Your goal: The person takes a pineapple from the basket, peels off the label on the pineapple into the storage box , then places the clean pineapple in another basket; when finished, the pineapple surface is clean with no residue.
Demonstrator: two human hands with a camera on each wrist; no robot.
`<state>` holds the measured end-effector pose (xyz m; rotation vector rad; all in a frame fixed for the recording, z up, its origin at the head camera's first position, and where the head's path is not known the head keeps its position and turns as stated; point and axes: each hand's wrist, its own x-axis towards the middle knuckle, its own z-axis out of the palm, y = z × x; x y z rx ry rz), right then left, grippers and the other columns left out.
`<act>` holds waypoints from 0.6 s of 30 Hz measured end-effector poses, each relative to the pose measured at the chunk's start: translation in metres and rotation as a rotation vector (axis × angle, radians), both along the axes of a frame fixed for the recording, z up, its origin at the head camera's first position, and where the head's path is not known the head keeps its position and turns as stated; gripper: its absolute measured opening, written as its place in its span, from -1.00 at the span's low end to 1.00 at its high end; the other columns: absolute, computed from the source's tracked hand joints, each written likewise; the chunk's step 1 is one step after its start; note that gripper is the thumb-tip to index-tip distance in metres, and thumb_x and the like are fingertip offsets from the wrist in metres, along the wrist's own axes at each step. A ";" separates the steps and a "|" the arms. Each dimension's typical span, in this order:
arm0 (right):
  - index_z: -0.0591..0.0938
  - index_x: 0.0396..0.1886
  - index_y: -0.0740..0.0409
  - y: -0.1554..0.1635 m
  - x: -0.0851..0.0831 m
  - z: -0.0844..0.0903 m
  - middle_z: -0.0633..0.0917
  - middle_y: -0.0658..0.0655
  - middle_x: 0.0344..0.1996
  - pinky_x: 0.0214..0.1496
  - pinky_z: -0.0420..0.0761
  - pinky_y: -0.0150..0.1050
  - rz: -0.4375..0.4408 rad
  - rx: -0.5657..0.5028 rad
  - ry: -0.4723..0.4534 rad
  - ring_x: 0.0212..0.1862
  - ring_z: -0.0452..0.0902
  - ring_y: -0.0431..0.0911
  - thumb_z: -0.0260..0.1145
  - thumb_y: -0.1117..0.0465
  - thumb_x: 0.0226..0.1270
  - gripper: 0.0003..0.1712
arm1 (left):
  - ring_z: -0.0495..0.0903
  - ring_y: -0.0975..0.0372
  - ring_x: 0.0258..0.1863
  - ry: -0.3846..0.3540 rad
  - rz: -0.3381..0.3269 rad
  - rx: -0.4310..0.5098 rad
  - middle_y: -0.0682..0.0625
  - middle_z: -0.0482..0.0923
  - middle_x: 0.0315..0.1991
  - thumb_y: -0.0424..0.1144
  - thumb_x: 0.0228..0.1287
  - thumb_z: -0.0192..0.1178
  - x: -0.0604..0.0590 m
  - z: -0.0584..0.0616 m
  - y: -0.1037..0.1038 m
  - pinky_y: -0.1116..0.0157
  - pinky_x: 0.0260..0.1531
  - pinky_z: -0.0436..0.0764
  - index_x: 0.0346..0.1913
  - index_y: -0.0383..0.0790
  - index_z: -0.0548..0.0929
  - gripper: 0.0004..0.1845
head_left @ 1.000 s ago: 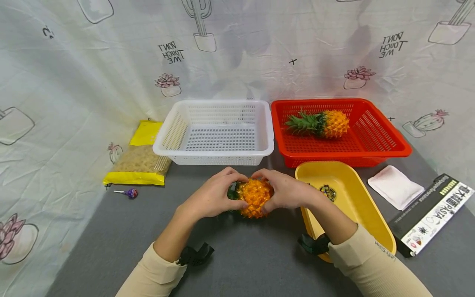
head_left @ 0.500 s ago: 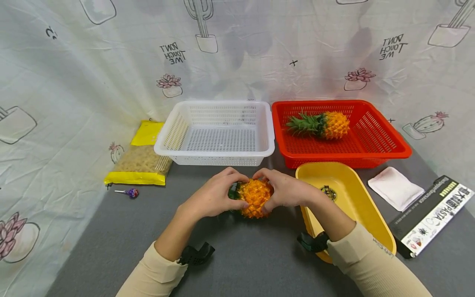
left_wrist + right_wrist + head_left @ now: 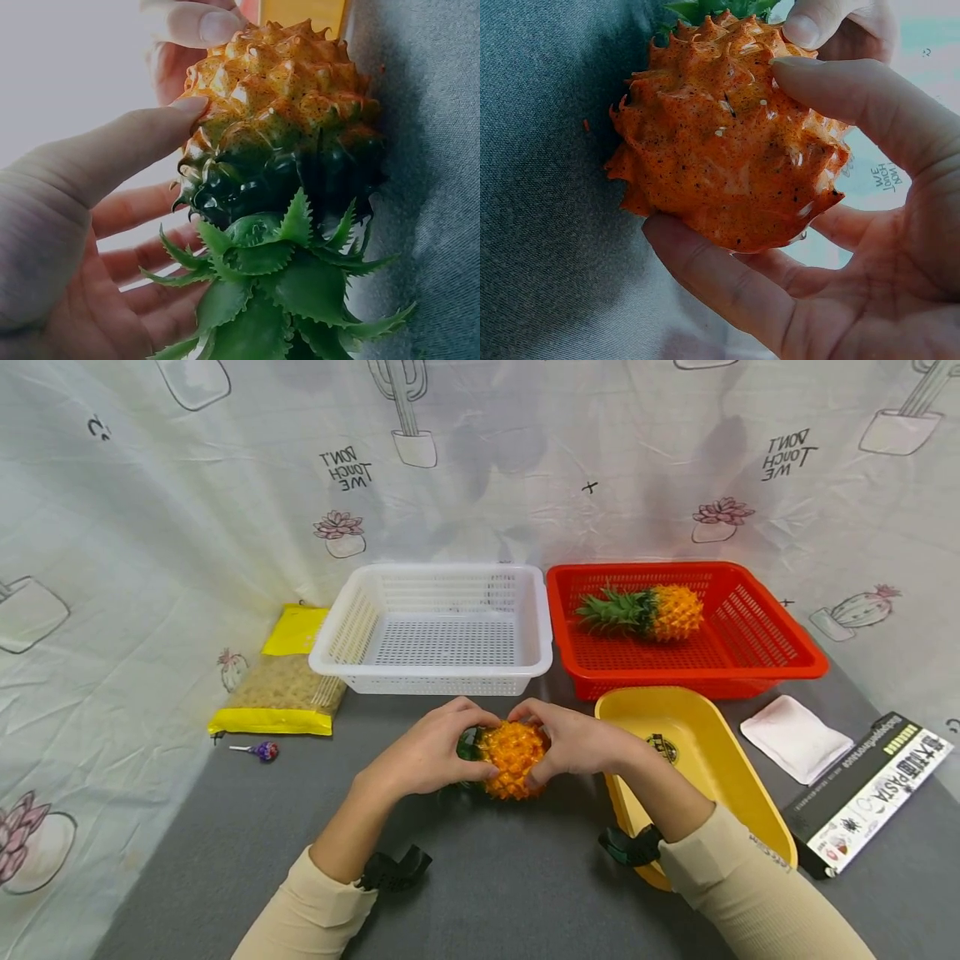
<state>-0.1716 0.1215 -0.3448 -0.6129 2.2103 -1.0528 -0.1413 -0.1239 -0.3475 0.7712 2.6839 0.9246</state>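
An orange toy pineapple (image 3: 513, 762) lies on the grey table between my two hands, its crown to the left. My left hand (image 3: 435, 752) grips it near the green end, thumb on the near side and fingers on the far side. Around the orange end curls my right hand (image 3: 581, 741), thumb and fingertips pressing the spiky skin. In the left wrist view the green leaves (image 3: 277, 300) hang below the left palm. The right wrist view shows the rounded orange base (image 3: 727, 150) between thumb and fingers.
A white basket (image 3: 442, 680) and a red basket (image 3: 690, 675) holding another pineapple (image 3: 675, 612) stand at the back. A yellow tray (image 3: 720, 777), white pouch (image 3: 797, 739) and black-and-white box (image 3: 870, 793) are at right. At left lie a pasta bag (image 3: 281, 685) and a lollipop (image 3: 265, 750).
Both hands keep their hold on the pineapple in the same place. Only a slight shift of the head view shows.
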 end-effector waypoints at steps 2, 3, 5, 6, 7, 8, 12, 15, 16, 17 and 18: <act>0.38 0.35 0.11 -0.001 0.000 0.001 0.57 0.20 0.13 0.11 0.64 -0.12 0.000 -0.002 0.000 0.05 0.52 0.04 0.63 0.22 -0.02 -0.08 | 0.58 0.17 0.07 0.005 -0.003 -0.006 0.06 0.55 0.10 -0.05 0.20 0.51 -0.001 0.000 -0.001 0.13 0.15 0.59 0.28 -0.09 0.65 -0.42; 0.38 0.35 0.11 -0.001 0.000 0.001 0.58 0.20 0.13 0.11 0.63 -0.12 -0.001 -0.001 0.002 0.04 0.53 0.03 0.63 0.21 -0.02 -0.08 | 0.58 0.16 0.07 0.006 -0.006 -0.007 0.06 0.56 0.10 -0.05 0.20 0.51 -0.001 0.000 -0.001 0.14 0.14 0.59 0.28 -0.10 0.65 -0.42; 0.39 0.34 0.11 0.000 0.001 0.002 0.59 0.20 0.12 0.10 0.63 -0.13 -0.004 0.002 0.015 0.03 0.53 0.02 0.62 0.21 -0.03 -0.09 | 0.58 0.16 0.06 0.016 -0.014 -0.009 0.06 0.57 0.09 -0.05 0.21 0.50 -0.002 0.001 0.000 0.14 0.13 0.60 0.28 -0.10 0.65 -0.42; 0.39 0.34 0.12 0.000 0.001 0.003 0.59 0.20 0.12 0.10 0.62 -0.13 -0.005 0.002 0.021 0.03 0.53 0.02 0.62 0.21 -0.02 -0.10 | 0.59 0.16 0.06 0.022 -0.018 -0.008 0.06 0.57 0.09 -0.05 0.22 0.50 -0.002 0.002 0.000 0.14 0.12 0.60 0.27 -0.10 0.65 -0.43; 0.39 0.34 0.12 0.001 0.001 0.003 0.59 0.20 0.12 0.11 0.62 -0.12 -0.007 0.003 0.025 0.03 0.53 0.02 0.61 0.21 -0.02 -0.10 | 0.59 0.15 0.06 0.030 -0.023 -0.007 0.06 0.57 0.09 -0.05 0.23 0.49 -0.002 0.003 0.000 0.14 0.12 0.60 0.27 -0.10 0.65 -0.44; 0.39 0.34 0.13 0.002 0.002 0.004 0.59 0.20 0.12 0.12 0.62 -0.11 -0.008 0.006 0.033 0.04 0.53 0.02 0.61 0.21 -0.01 -0.10 | 0.59 0.15 0.07 0.039 -0.027 -0.006 0.05 0.58 0.10 -0.05 0.24 0.48 -0.002 0.004 0.000 0.14 0.12 0.60 0.27 -0.10 0.66 -0.45; 0.39 0.36 0.12 0.006 0.004 0.007 0.57 0.21 0.15 0.15 0.60 -0.08 -0.033 0.024 0.048 0.06 0.52 0.03 0.59 0.20 0.02 -0.12 | 0.60 0.13 0.08 0.079 -0.041 0.025 0.02 0.61 0.10 -0.06 0.29 0.45 -0.003 0.010 -0.003 0.09 0.14 0.60 0.24 -0.11 0.67 -0.51; 0.38 0.38 0.10 0.010 0.005 0.010 0.55 0.22 0.19 0.02 0.65 -0.05 -0.059 0.041 0.034 0.06 0.51 0.05 0.57 0.21 0.03 -0.11 | 0.61 0.10 0.12 0.116 -0.030 0.055 -0.02 0.63 0.11 -0.07 0.34 0.41 -0.005 0.015 -0.008 0.04 0.17 0.60 0.21 -0.12 0.68 -0.57; 0.38 0.38 0.10 0.011 0.006 0.011 0.54 0.22 0.19 0.00 0.65 -0.07 -0.064 0.041 0.030 0.06 0.51 0.05 0.57 0.20 0.03 -0.11 | 0.61 0.09 0.13 0.130 -0.021 0.062 -0.02 0.64 0.11 -0.08 0.36 0.40 -0.007 0.017 -0.010 0.02 0.18 0.59 0.19 -0.12 0.69 -0.59; 0.38 0.38 0.10 0.012 0.006 0.012 0.54 0.23 0.20 -0.03 0.65 -0.08 -0.065 0.042 0.028 0.06 0.51 0.05 0.57 0.20 0.02 -0.10 | 0.62 0.08 0.14 0.145 -0.009 0.068 -0.03 0.64 0.11 -0.09 0.38 0.38 -0.009 0.019 -0.011 0.00 0.19 0.59 0.18 -0.13 0.69 -0.62; 0.37 0.38 0.10 0.013 0.007 0.013 0.53 0.23 0.20 -0.05 0.64 -0.09 -0.066 0.043 0.026 0.06 0.50 0.05 0.57 0.21 0.02 -0.10 | 0.62 0.07 0.15 0.162 0.004 0.065 -0.03 0.65 0.11 -0.10 0.40 0.36 -0.011 0.020 -0.012 0.00 0.19 0.58 0.17 -0.13 0.70 -0.64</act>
